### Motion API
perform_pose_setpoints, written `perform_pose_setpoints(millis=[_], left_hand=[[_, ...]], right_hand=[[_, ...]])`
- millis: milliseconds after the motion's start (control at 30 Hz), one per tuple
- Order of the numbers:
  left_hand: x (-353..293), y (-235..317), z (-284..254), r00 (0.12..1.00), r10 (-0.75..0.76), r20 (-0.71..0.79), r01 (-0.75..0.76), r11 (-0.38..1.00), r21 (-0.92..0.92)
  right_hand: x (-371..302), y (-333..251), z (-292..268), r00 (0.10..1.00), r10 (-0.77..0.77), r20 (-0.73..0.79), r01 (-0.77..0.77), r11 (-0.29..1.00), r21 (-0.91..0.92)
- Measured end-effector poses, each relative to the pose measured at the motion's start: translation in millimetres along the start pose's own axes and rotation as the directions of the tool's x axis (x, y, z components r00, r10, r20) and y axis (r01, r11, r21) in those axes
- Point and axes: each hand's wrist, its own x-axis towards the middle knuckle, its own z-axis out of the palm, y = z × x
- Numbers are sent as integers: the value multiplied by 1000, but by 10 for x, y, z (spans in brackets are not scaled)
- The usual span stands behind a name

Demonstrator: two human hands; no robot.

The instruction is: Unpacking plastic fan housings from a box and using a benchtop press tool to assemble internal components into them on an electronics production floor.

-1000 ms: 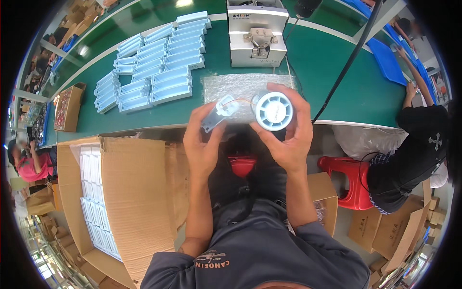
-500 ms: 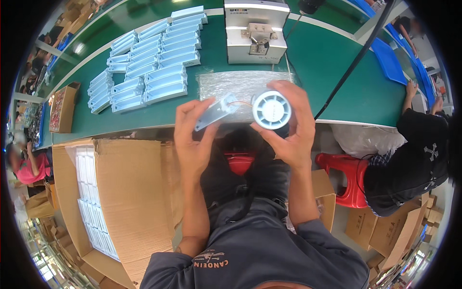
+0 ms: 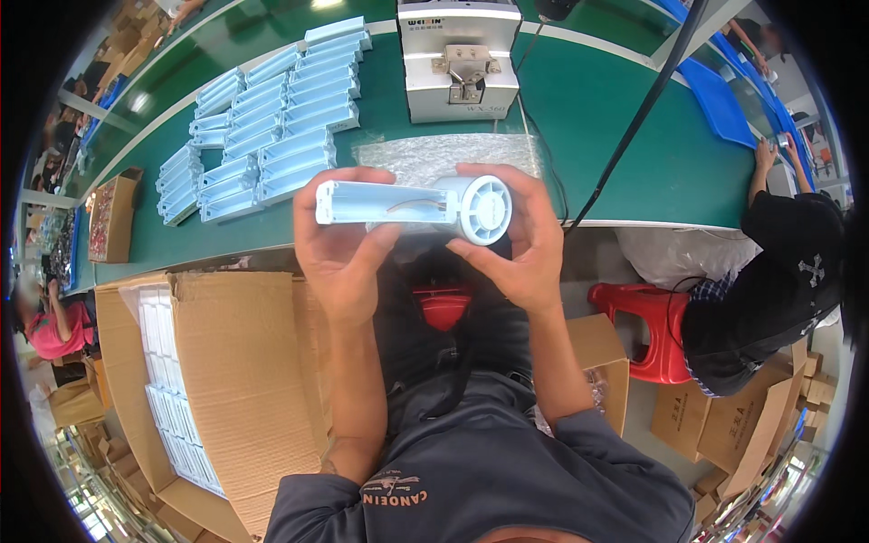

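Between my hands, above the bench's near edge, a long light-blue plastic housing (image 3: 362, 201) meets a round light-blue fan head (image 3: 486, 210). My left hand (image 3: 339, 244) grips the housing, thumb below and fingers behind it. Its open hollow side faces up, and thin wires run inside toward the fan end. My right hand (image 3: 525, 231) is closed round the fan head, whose spoked face points right. The two parts touch end to end; whether they are locked together I cannot tell. Several similar light-blue housings (image 3: 262, 118) lie in rows at the back left.
A grey-white machine (image 3: 462, 68) stands at the back on the green bench (image 3: 606, 136), behind a clear plastic sheet (image 3: 434, 154). Left are a small parts box (image 3: 116, 217) and a tall carton (image 3: 240, 362) holding white and light-blue pieces. A co-worker (image 3: 769, 281) sits at right.
The housing and fan head, apart and joined only by wires before, now meet end to end. My left hand has turned the housing level, its hollow side showing. The view has shifted slightly.
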Motion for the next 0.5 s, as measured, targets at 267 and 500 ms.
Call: perform_pose_setpoints(millis=[267,500], left_hand=[[-123,25,264,990,-129,-65,133,988,71],[-60,20,171,984,-78,162,54,988,146]], right_hand=[[-99,87,155,995,-49,-84,44,997,-60],[-98,116,155,995,-60,-74,55,997,-59]])
